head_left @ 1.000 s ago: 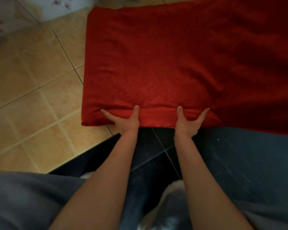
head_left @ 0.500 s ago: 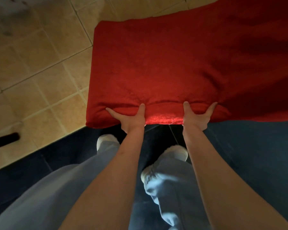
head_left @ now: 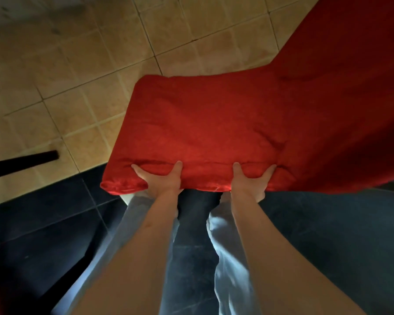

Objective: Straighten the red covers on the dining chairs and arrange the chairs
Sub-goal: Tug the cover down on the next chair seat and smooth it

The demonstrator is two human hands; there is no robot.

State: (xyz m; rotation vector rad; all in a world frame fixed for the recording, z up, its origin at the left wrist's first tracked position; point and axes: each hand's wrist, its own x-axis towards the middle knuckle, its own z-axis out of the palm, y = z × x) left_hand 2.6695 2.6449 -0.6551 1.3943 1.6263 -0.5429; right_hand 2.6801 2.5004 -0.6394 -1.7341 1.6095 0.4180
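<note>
Head view: I see the left hand [head_left: 162,180] and right hand [head_left: 250,181] both gripping the near edge of the red cover [head_left: 203,133] on the chair seat, thumbs on top. Looks like the straightening step; next probably calls for tugging it taut and even.

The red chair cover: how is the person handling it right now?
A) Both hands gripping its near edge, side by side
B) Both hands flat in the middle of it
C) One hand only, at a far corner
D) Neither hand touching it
A: the left hand and right hand both grip the near edge of the red cover, thumbs on top.
</note>
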